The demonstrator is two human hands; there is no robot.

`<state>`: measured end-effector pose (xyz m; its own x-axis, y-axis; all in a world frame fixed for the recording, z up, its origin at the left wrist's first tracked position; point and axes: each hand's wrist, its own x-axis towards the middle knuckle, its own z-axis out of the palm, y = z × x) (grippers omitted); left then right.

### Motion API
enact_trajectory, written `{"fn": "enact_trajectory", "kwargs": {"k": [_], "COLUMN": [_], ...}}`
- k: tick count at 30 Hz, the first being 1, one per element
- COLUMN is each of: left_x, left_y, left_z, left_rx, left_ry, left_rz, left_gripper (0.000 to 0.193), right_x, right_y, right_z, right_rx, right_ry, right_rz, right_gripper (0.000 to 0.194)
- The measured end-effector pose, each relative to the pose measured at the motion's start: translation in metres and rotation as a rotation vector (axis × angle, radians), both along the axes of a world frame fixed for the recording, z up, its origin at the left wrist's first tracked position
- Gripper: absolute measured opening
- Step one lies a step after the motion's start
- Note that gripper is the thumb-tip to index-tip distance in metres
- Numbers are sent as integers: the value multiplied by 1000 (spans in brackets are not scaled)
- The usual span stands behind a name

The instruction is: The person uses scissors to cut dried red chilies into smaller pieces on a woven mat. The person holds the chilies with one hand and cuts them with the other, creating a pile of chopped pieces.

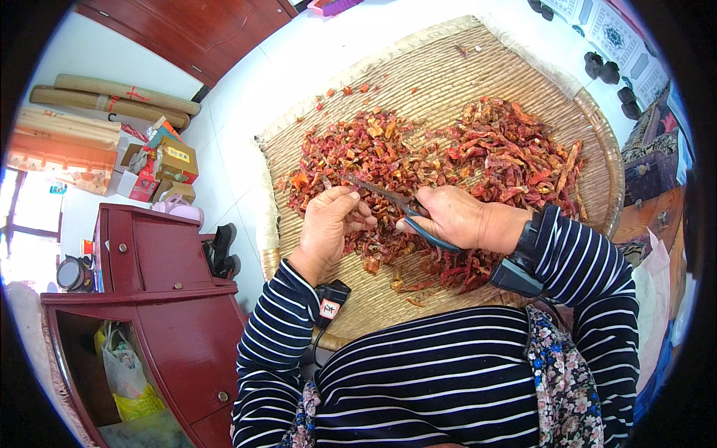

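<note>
My right hand (448,215) is closed on the blue handles of a pair of scissors (389,196), whose dark blades point left over a woven tray (431,73). The fingertips of my left hand (339,215) are pinched near the blade tips; a small reddish piece seems to be between them, too hidden to name surely. Beneath both hands lies a pile of cut dried red peppers (353,145). Longer dried pepper pieces (521,151) are heaped on the tray's right side. A few bits lie scattered toward its far edge.
A dark red wooden cabinet (162,252) stands at left, with cardboard boxes (178,159) and rolled mats (112,106) beyond it. The tray's raised rim (605,134) curves along the right. Dark shoes (602,68) are on the floor at the far right.
</note>
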<state>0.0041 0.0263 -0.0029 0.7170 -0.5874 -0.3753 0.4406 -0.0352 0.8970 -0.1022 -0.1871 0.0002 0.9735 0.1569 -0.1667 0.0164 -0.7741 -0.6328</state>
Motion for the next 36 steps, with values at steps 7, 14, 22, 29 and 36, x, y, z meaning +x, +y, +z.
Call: {"fn": "enact_trajectory", "kwargs": {"k": [7,14,22,29,36], "left_x": [2,-1,-2,1,-1], "left_y": [2,-2,-4,-2,-5], "left_z": [2,9,3,-7,-10], "left_rx": [55,180,253,242,189], "left_ry": [10,-82,-294,-384,-295], "left_rz": [-15,6,-102,-57,-11], "left_gripper": [22,18,19,17,16], "right_x": [2,3,1,4,1], "right_y": [-5,-2,5,5,6], "right_z": [-7,-1,4,-3,1], "right_rx": [71,132,62,194,111], "right_ry": [-62,86,74,7,114], "right_rz": [-3,-46,-10,-33,21], "right_gripper": [67,68,70,71,74]}}
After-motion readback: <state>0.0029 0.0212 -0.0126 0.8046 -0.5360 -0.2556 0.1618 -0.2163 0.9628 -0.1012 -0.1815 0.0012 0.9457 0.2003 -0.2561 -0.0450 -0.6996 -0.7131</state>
